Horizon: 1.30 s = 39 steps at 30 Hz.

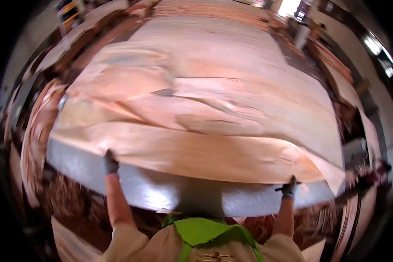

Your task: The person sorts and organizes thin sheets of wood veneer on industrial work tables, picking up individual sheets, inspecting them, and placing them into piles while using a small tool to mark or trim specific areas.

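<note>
A wide, thin sheet of pale wood veneer (196, 153) lies across in front of me, its near edge slightly wavy and its right end curled. My left hand (111, 163), in a dark grey glove, is closed at that near edge on the left. My right hand (289, 188), gloved the same way, is at the edge farther right. A thin dark stick-like tool (279, 189) pokes out of its fingers; its kind is too blurred to tell. Beneath the near edge shows a shiny grey metal tabletop (157, 196).
More veneer sheets (214, 48) spread over the far part of the table, with a torn, folded piece (214, 89) in the middle. Veneer stacks (41, 131) stand at the left, others (331, 61) at the right. Brown scraps (67, 196) lie below the table's near left edge.
</note>
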Tool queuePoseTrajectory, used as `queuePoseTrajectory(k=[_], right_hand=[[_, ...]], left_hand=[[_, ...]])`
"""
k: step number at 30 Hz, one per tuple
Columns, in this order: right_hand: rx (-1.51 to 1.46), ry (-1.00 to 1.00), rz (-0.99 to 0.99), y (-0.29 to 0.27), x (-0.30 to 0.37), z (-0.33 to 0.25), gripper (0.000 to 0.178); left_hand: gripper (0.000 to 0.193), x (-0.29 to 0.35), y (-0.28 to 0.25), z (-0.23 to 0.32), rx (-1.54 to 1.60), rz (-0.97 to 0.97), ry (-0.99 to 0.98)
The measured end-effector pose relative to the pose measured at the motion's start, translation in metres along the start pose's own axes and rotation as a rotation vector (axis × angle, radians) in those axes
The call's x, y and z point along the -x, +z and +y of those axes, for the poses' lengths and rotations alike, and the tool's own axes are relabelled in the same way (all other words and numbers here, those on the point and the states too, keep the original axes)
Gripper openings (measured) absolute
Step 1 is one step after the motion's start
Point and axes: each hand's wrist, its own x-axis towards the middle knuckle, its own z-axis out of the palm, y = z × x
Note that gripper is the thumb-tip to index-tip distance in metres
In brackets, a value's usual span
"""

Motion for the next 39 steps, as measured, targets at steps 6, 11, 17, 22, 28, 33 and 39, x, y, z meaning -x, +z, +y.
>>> queuePoseTrajectory(k=[6,11,17,22,28,33,39], right_hand=[[-0.222,0.168,0.024,0.000,0.026,-0.011,0.038],[-0.285,0.224,0.072,0.000,0.058,-0.014,0.039],[-0.242,0.302,0.214,-0.014,0.099,-0.001,0.045],[-0.138,0.446,0.329,-0.008,0.123,0.014,0.044],[-0.092,0.390,0.556,-0.007,0.141,0.058,0.028],[-0.086,0.474,0.691,-0.031,0.141,0.096,0.022],[0.837,0.137,0.846,0.008,0.138,0.101,0.064]], left_hand=[[0.033,0.001,-0.032,0.017,0.228,-0.094,-0.043],[0.027,0.017,-0.023,0.035,0.127,-0.156,-0.087],[0.038,0.044,-0.032,0.044,-0.020,-0.018,-0.143],[0.043,0.050,-0.040,0.052,-0.058,0.192,-0.307],[0.040,0.015,-0.051,0.054,-0.223,0.337,-0.355],[0.043,-0.011,-0.021,0.036,-0.593,0.715,-0.327],[0.044,-0.072,0.004,0.029,-0.994,0.748,0.038]])
